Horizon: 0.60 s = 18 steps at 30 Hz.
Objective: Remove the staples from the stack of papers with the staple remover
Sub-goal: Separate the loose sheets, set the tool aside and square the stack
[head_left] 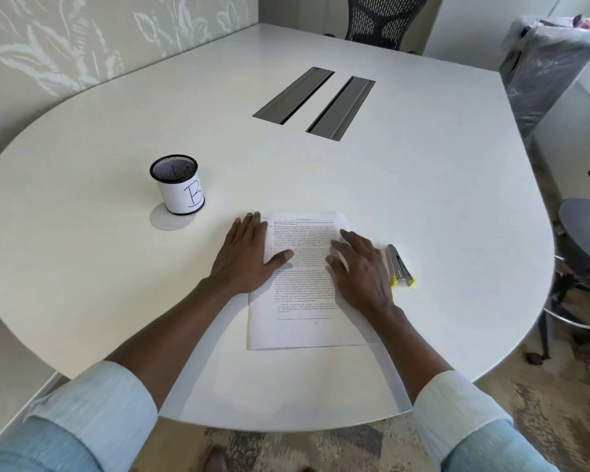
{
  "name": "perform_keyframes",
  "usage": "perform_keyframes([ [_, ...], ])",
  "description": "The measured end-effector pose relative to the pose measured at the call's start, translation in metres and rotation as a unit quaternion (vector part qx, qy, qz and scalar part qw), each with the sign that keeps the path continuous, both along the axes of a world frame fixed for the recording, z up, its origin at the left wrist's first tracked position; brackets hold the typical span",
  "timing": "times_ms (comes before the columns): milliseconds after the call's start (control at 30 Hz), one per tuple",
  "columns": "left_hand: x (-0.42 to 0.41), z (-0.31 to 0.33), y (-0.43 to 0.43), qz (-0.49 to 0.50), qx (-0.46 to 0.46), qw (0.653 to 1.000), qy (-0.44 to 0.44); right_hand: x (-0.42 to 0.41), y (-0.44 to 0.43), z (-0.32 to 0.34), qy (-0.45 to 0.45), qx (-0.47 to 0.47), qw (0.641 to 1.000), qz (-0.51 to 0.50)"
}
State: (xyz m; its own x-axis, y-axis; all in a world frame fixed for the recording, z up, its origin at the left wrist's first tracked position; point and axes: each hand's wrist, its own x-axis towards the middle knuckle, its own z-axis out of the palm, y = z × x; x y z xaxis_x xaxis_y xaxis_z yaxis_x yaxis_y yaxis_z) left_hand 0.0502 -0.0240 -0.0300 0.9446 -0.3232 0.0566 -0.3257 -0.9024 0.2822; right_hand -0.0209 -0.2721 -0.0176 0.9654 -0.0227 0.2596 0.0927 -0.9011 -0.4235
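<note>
A stack of printed papers [304,301] lies flat on the white table [423,206], near its front edge. My left hand [244,257] rests palm down on the stack's upper left part, fingers spread and thumb across the text. My right hand [361,270] lies palm down on the stack's right side, fingers apart. A silver and yellow staple remover [400,267] sits on the table just right of my right hand, apart from it. No staple can be made out; the stack's top left corner is under my left hand.
A black mesh pen cup [179,185] with a white label marked "B" stands on a round coaster at the left. Two grey cable slots [315,102] sit in the table's middle. A black office chair [385,18] is behind the table; a stool [586,233] is at the right.
</note>
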Motion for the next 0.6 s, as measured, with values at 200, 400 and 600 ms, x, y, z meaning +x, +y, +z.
perform_keyframes([
  [200, 0.0073, 0.0048, -0.0025, -0.021, 0.049, 0.999, 0.014, -0.0002, 0.0057, 0.002, 0.08, -0.038, 0.996, 0.016],
  [400, 0.0051, 0.0066, -0.0006, -0.027, 0.054, 0.998, 0.027, -0.0025, 0.01, 0.0047, 0.083, -0.03, 0.996, 0.008],
  [600, 0.0045, 0.0046, -0.0005, -0.021, 0.038, 0.999, 0.029, -0.0025, 0.0101, 0.0027, 0.081, -0.03, 0.996, 0.003],
])
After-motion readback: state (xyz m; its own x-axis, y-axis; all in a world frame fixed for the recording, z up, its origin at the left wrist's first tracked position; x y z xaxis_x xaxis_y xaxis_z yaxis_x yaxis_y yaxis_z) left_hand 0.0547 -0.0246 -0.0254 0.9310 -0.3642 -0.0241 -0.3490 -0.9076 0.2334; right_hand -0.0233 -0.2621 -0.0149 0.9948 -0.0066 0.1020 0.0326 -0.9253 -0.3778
